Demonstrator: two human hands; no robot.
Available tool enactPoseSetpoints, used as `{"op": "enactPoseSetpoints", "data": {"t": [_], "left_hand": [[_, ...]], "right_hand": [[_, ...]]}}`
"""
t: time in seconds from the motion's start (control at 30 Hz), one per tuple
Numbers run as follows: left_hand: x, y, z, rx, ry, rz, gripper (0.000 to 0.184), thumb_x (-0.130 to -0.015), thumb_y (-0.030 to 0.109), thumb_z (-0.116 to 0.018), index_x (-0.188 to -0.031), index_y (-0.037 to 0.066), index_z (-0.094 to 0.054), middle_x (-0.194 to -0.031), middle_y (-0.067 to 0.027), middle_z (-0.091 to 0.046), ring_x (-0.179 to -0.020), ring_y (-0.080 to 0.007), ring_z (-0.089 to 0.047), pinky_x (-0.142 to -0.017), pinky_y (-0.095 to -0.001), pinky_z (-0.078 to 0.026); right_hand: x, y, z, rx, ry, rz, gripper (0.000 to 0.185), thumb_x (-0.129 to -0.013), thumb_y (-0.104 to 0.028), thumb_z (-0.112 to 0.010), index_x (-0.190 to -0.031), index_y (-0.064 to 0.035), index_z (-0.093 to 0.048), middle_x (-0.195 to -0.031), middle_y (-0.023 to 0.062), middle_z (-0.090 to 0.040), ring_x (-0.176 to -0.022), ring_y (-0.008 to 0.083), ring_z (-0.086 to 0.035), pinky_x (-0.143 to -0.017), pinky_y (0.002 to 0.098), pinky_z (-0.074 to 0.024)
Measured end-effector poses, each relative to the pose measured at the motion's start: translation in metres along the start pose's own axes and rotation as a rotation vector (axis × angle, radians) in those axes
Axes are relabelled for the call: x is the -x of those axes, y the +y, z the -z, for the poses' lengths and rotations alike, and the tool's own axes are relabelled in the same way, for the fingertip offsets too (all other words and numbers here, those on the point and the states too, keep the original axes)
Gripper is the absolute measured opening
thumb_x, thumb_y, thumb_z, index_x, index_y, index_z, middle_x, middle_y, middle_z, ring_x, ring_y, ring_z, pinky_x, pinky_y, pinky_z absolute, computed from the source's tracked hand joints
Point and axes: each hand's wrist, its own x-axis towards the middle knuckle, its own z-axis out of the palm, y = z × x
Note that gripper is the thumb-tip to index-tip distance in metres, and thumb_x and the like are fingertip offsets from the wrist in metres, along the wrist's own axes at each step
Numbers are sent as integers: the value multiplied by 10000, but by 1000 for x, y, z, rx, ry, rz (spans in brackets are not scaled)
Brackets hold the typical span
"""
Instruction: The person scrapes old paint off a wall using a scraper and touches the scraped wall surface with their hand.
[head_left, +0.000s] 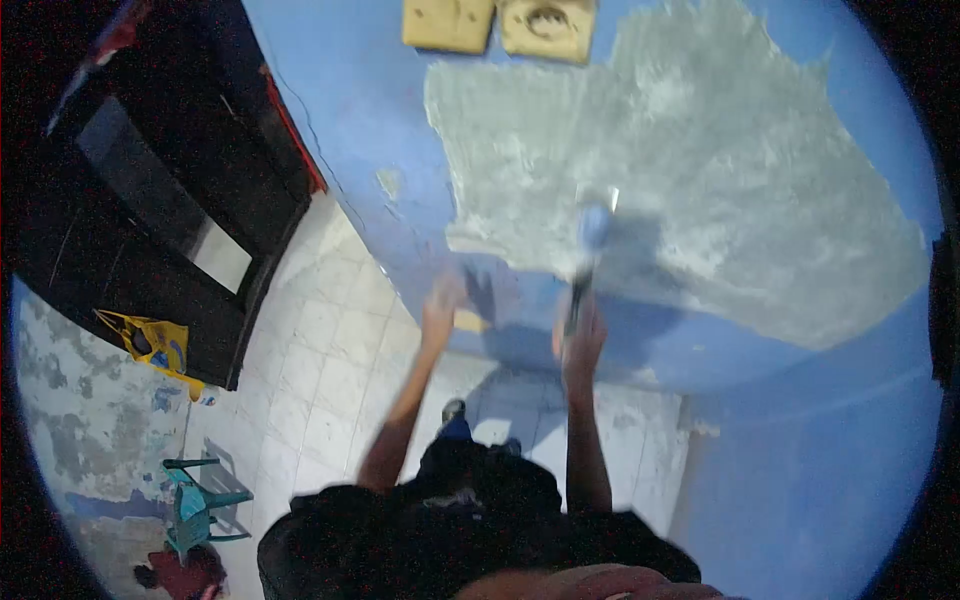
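Observation:
My right hand (582,335) is closed around the dark handle of a scraper (592,235), which points up the wall. Its blade, smeared by motion, is at the lower part of a rough grey patch (680,180) of bared or plastered surface on the blue wall (365,130). My left hand (440,305) is raised in front of the wall, left of the scraper. Motion blurs its fingers, so I cannot tell whether they are open or closed. Just beside it shows a small yellowish object (471,321), too blurred to name.
Two yellowed wall plates (447,24) are at the top. To the left are a dark door (160,190) and a yellow bag (160,340). A green plastic chair (195,508) stands on the pale tiled floor (330,370), near a dark red heap (187,572).

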Motion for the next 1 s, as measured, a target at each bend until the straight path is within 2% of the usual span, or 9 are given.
{"op": "enactPoseSetpoints", "data": {"t": [0.03,0.1,0.13,0.17,0.37,0.43,0.5,0.63,1.0], "left_hand": [[45,1,10,64,-65,220,367,-918,248,-508,-1172,-5,-587,-1105,-153,-634,-1039,-241,-575,-911,-351,-415],[103,17,34,4,-162,534,358,-874,290,-585,-1088,10,-645,-979,-73,-677,-915,-183,-620,-782,-302,-462],[125,18,44,94,-136,624,348,-869,280,-596,-1088,15,-646,-980,-66,-674,-915,-170,-617,-773,-279,-460],[140,19,56,187,-104,726,339,-864,270,-608,-1088,19,-647,-980,-59,-672,-915,-158,-614,-764,-257,-458],[89,24,88,125,-359,370,319,-946,237,-504,-1085,-19,-634,-1038,-95,-650,-974,-158,-591,-865,-304,-451],[45,45,75,406,-399,724,383,-971,306,-446,-1093,-2,-637,-1082,-93,-638,-977,-168,-587,-878,-288,-433],[1,62,59,432,-432,413,466,-987,372,-372,-1168,7,-598,-1150,-94,-613,-1043,-176,-555,-917,-289,-401],[-58,109,33,799,-358,500,571,-985,444,-315,-1286,-21,-455,-1197,-128,-580,-1148,-200,-501,-967,-317,-374],[-117,122,-13,820,-503,779,635,-873,621,-442,-833,10,-612,-619,-87,-600,-448,-154,-534,-447,-278,-432]], "right_hand": [[21,23,8,49,110,-191,361,-980,-342,-416,-802,-64,-564,-541,-4,-483,-384,75,-399,-355,262,-309],[49,49,14,462,166,151,351,-979,-314,-433,-833,-39,-595,-539,2,-489,-406,72,-413,-366,254,-321],[70,48,18,120,137,-370,344,-975,-305,-447,-846,-27,-605,-549,2,-493,-427,69,-423,-375,243,-319],[72,49,12,138,107,-352,338,-972,-296,-454,-853,-20,-608,-559,1,-493,-446,70,-430,-390,242,-327],[71,93,-16,213,-81,-204,269,-943,-228,-516,-896,22,-603,-592,10,-485,-530,86,-469,-517,279,-397],[57,87,-46,173,-168,-152,203,-926,-185,-545,-940,16,-573,-602,31,-507,-502,94,-469,-485,276,-394],[43,70,-79,104,-203,-160,175,-910,-150,-569,-981,7,-538,-608,45,-524,-465,99,-463,-447,271,-383],[25,59,-128,58,-106,-168,223,-893,-121,-596,-1044,-20,-466,-597,44,-528,-391,93,-430,-364,248,-327],[1,112,-134,320,-64,-126,283,-985,-221,-427,-777,-48,-510,-538,-23,-437,-430,55,-377,-388,235,-270]]}}
